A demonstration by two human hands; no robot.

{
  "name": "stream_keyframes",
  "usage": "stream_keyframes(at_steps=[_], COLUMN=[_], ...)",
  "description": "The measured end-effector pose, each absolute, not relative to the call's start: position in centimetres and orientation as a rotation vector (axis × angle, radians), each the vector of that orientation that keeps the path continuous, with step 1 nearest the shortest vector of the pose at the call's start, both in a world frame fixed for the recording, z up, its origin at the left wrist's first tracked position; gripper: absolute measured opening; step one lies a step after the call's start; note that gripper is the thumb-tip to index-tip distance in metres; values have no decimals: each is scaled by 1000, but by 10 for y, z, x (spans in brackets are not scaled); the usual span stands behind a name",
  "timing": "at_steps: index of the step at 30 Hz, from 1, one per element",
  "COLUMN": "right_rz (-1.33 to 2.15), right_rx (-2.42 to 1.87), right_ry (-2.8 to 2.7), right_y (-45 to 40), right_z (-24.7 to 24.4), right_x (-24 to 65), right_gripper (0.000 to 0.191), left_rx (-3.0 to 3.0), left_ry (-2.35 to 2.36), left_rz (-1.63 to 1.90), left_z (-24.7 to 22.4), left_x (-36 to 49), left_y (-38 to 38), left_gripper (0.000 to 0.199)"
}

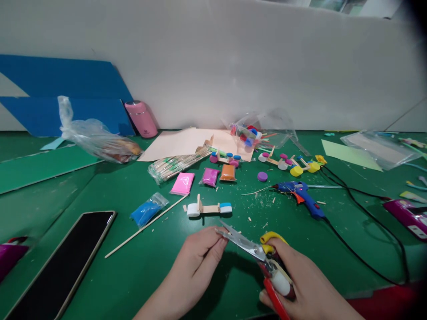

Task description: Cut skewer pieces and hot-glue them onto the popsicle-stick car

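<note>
My right hand is wrapped round scissors with yellow and red handles, and a small piece with a white round part shows beside the handles. The scissor blades are slightly apart and point to the left. Their tips meet the fingertips of my left hand, which is pinched closed; what it holds is too small to make out. Just beyond the hands lies a small wooden stick model with white and blue wheels. A long thin stick rests to its left, its far end near a pink packet.
A blue glue gun with a black cable lies at right. Behind are small wheeled models, bundled sticks, clay packets and a purple disc. A phone and a pink bottle are at left.
</note>
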State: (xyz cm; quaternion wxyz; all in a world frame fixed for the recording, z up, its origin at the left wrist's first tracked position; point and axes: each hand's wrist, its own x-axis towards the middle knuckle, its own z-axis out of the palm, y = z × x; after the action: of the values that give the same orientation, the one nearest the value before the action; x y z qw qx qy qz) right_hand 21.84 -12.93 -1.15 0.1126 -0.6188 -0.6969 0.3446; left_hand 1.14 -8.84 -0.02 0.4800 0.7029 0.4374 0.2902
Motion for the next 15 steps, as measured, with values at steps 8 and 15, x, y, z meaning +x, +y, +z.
stream_keyframes(at_steps=[8,15], right_rz=[1053,1113], right_rx=[-1823,-1822], right_ry=[-2026,-2017], right_y=[-132,-136], right_z=[-12,-24], right_x=[215,215], right_gripper=[31,28], left_rx=[1802,1841], left_ry=[1018,999], left_rz=[651,596], left_z=[1,5], left_x=[9,9], left_y=[-86,-87], left_gripper=[24,27])
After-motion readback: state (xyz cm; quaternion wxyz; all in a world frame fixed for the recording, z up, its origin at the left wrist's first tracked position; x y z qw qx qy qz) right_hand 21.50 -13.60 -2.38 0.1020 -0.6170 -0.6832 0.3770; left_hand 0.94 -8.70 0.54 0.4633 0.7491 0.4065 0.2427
